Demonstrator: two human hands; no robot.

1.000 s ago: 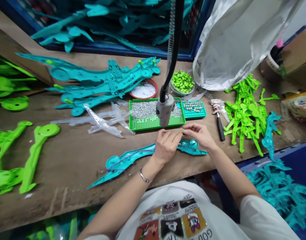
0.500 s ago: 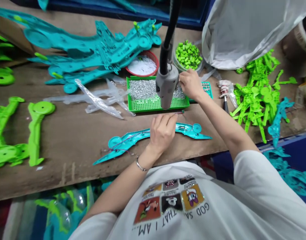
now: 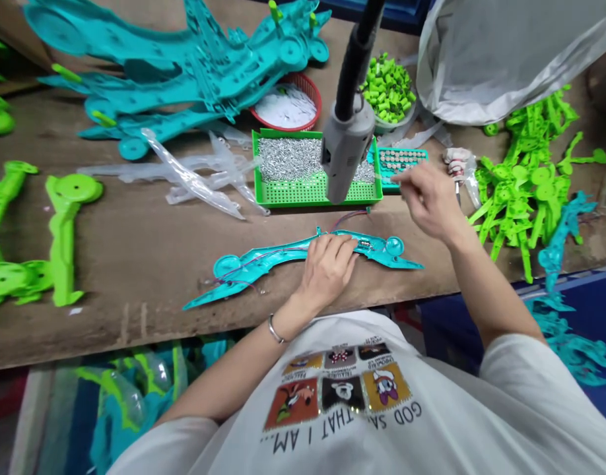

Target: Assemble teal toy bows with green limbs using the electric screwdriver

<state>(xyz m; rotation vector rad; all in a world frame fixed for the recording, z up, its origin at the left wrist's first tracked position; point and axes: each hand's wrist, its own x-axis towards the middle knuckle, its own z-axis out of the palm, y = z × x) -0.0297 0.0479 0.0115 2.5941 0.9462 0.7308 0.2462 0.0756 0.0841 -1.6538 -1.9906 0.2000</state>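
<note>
"two bare hands are working here, so what is each one doing?"

"the left hand [image 3: 330, 267] is pressing on the middle of a long, curved, teal plastic shell [image 3: 278, 256], its fingers lying together. whether they are also gripping something, i can't tell."

"and where is the shell resting?"

"it is lying on the brown workbench [image 3: 134, 264], on the near side of a green, rectangular plastic tray [image 3: 307, 200] holding small silvery metal pieces [image 3: 288, 155]."

"what about the right hand [image 3: 432, 198]?"

"it is hovering to the right, at the near edge of a small teal rack of round metallic parts [image 3: 412, 158]. its fingers are bending in toward the thumb, but i can't tell if they are pinching anything."

"how would you be steadying that shell?"

"i'd be pressing lightly and evenly, so the curve isn't rocking. i'd also be minding the thin reddish wires [image 3: 351, 214] looping out at the far edge, so no finger is trapping or tugging them."

"and the hanging grey power tool [image 3: 350, 158]?"

"it is dangling over the tray, so i'd be guiding the right arm around it."
</note>
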